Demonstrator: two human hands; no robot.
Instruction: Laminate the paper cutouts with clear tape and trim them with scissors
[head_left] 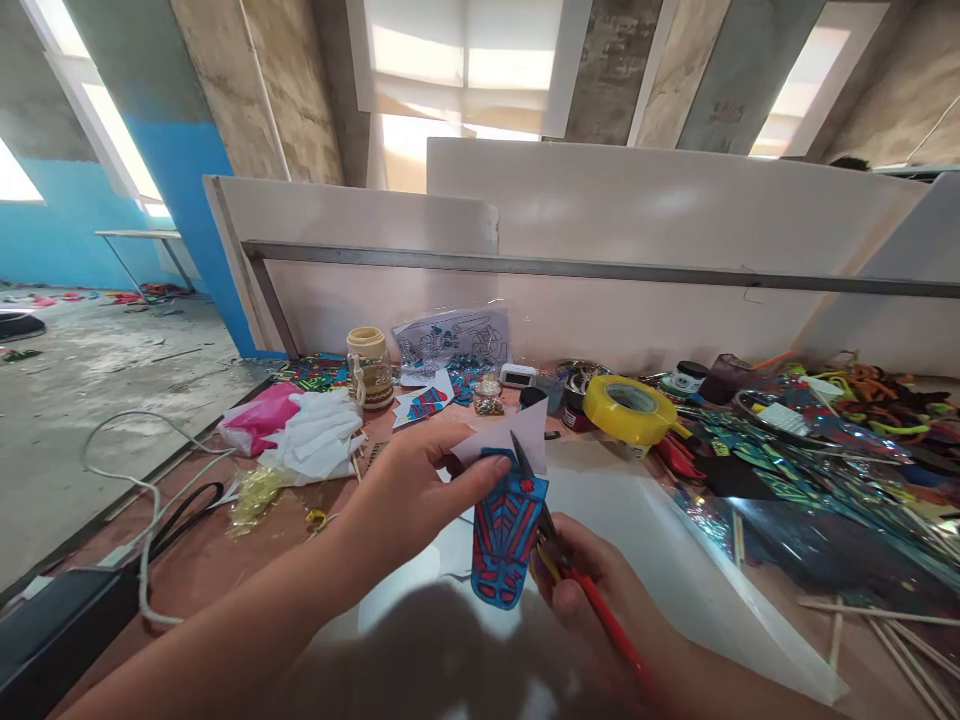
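Observation:
My left hand (450, 470) pinches a painted paper cutout (506, 545), blue with red patches and dark lines, with white paper (534, 430) still joined around its upper part. The thumb lies on top of the sheet. In my right hand (585, 580) is a pair of scissors (551, 540) with red on its handles. Their dark blades point up and lie against the cutout's upper right edge, beside a red spot. Part of the scissors' handle is hidden by the fingers. Both hands are over a pale, shiny work sheet (600, 490).
A yellow tape roll (630, 408), a jar (369, 370) and more painted paper pieces (426, 402) stand along the back. Left are white tissue (319, 435), a cable (142, 500) and a black power strip (67, 630). Right lie thin sticks (900, 640) and shiny strips (757, 450).

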